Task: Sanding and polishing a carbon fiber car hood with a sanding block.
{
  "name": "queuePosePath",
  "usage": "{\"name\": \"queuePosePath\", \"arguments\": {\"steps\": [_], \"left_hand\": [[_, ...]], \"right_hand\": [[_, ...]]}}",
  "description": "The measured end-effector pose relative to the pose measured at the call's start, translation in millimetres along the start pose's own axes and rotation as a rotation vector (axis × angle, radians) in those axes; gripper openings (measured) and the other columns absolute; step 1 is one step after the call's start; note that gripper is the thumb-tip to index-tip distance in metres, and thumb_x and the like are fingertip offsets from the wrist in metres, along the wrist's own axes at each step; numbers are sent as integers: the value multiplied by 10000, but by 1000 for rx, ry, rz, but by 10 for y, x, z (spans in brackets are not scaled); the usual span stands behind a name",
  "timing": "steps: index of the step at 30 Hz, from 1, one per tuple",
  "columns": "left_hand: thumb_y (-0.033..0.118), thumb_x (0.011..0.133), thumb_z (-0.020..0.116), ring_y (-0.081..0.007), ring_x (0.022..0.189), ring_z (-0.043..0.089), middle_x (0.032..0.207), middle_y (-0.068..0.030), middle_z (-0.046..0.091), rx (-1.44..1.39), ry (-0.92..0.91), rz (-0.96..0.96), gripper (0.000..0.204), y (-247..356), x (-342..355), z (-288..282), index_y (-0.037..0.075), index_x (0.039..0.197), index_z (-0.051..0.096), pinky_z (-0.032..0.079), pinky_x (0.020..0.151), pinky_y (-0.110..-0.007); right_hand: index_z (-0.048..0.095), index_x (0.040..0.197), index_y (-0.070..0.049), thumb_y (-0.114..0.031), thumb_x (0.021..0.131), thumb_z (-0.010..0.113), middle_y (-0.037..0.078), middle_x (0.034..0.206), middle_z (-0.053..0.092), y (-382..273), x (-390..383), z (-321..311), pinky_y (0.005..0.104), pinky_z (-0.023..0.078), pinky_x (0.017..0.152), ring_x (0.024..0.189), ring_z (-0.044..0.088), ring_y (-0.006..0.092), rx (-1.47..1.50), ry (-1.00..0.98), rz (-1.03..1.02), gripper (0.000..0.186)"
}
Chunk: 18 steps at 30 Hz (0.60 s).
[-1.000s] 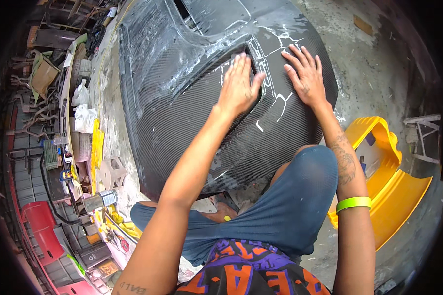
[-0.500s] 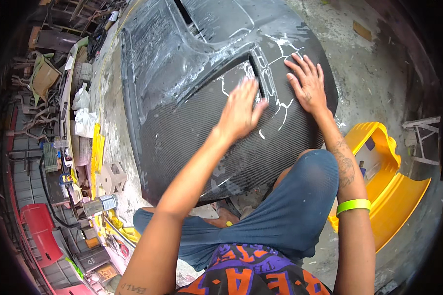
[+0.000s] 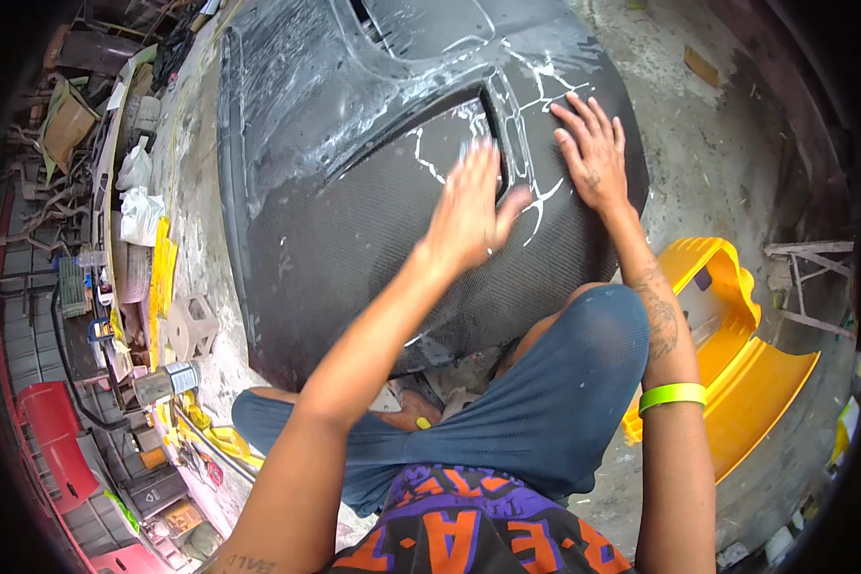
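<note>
A dark car hood [image 3: 354, 249] with a woven carbon-fibre look lies in front of my knees. White wet streaks and branching lines mark its surface around a recessed vent [image 3: 493, 115]. My left hand [image 3: 469, 206] is over the panel just left of the vent, palm down with fingers stretched out and the thumb apart; its fingertips are slightly blurred. Whether anything thin lies under that palm is hidden. To the right of the vent, my right hand [image 3: 593, 158] rests flat on the hood near the white lines, fingers spread, nothing held.
Yellow curved body panels [image 3: 703, 287] lie on the floor at the right, near a metal stand [image 3: 808, 277]. Along the left are a grey block [image 3: 191, 325], a can [image 3: 167, 381], white plastic bags [image 3: 142, 215] and a red panel [image 3: 55, 435]. A brown piece of board [image 3: 701, 67] lies at the far right.
The whole view has shifted slightly, with the hood sitting a little further left. My left hand remains flat beside the vent, and my right hand stays in place on the hood.
</note>
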<state>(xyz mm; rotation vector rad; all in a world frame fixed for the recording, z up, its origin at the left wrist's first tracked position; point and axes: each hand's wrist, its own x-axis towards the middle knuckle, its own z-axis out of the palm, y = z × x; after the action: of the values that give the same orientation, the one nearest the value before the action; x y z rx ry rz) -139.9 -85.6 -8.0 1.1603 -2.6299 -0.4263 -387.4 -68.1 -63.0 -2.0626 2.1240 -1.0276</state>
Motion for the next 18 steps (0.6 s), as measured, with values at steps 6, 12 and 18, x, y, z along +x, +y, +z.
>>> {"name": "queuePosePath", "arguments": {"steps": [6, 12, 18], "left_hand": [[499, 1078, 470, -407, 1534, 331, 1614, -293, 381, -2, 124, -9, 743, -124, 122, -26, -88, 1530, 417, 256, 1255, -509], [478, 1073, 498, -436, 1526, 328, 1590, -318, 399, -6, 74, 72, 722, -146, -9, -68, -89, 1516, 433, 269, 1246, -526], [466, 1079, 492, -379, 1544, 323, 1642, -260, 355, 35, -13, 148, 718, -327, -148, -244, -73, 1544, 398, 253, 1257, -481]], "right_hand": [[582, 1466, -281, -454, 1059, 521, 18, 1600, 475, 6, 6, 16, 607, 169, 1247, 1528, 350, 304, -11, 14, -24, 447], [574, 1472, -287, -454, 1056, 522, 19, 1615, 454, 8, 0, 10, 614, 170, 1245, 1532, 340, 308, -20, 27, -30, 451], [575, 1471, -275, -458, 1055, 523, 18, 1611, 458, 12, 12, 11, 611, 162, 1247, 1531, 342, 314, -10, -14, -7, 457]]}}
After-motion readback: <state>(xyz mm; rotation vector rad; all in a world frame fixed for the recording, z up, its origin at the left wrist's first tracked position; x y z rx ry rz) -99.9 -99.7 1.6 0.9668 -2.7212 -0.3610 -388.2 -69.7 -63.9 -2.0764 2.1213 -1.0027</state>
